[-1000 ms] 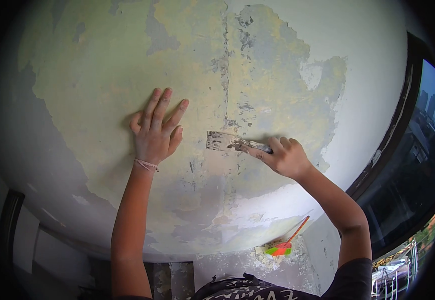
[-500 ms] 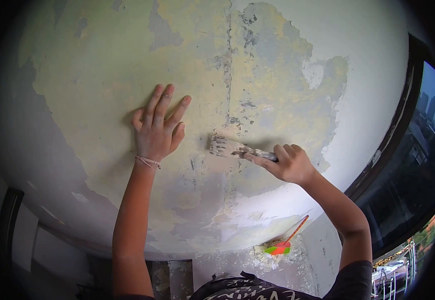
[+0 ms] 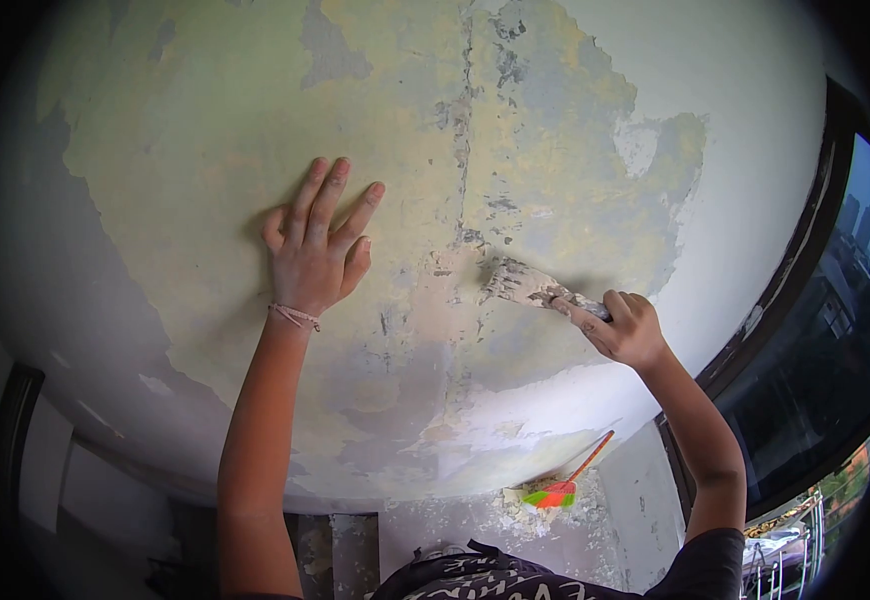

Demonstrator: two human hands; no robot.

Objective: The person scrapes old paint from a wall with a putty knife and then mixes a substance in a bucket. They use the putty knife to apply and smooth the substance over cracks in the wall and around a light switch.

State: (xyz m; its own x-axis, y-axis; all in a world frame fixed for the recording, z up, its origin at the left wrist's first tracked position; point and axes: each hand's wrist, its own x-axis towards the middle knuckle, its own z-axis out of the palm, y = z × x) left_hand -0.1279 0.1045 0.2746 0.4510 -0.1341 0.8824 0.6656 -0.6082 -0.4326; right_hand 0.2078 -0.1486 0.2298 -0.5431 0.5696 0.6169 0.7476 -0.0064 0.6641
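Note:
My left hand [image 3: 313,260] lies against the patchy wall [image 3: 195,220] with its fingers spread, holding nothing. A braided bracelet [image 3: 295,316] circles that wrist. In my right hand [image 3: 633,332] is the handle of a putty knife [image 3: 527,284], whose wide blade is smeared with pale, crusty material. The blade points left, close to the wall just right of a vertical crack [image 3: 463,160]; whether its edge touches cannot be told. Left of the blade, a pinkish-beige smoothed patch [image 3: 440,295] shows on the wall.
Below, an orange and green broom [image 3: 553,494] leans by the wall among pale flakes on the floor. A dark-framed window [image 3: 805,330] is on the right, with buildings outside. At lower left stands a dark upright frame [image 3: 17,430]. Peeled paint edges border the bare area.
My right hand has carried the putty knife to the right, away from the beige patch and across the crack line. My left hand stays on the wall, fingers spread. The view has shifted slightly.

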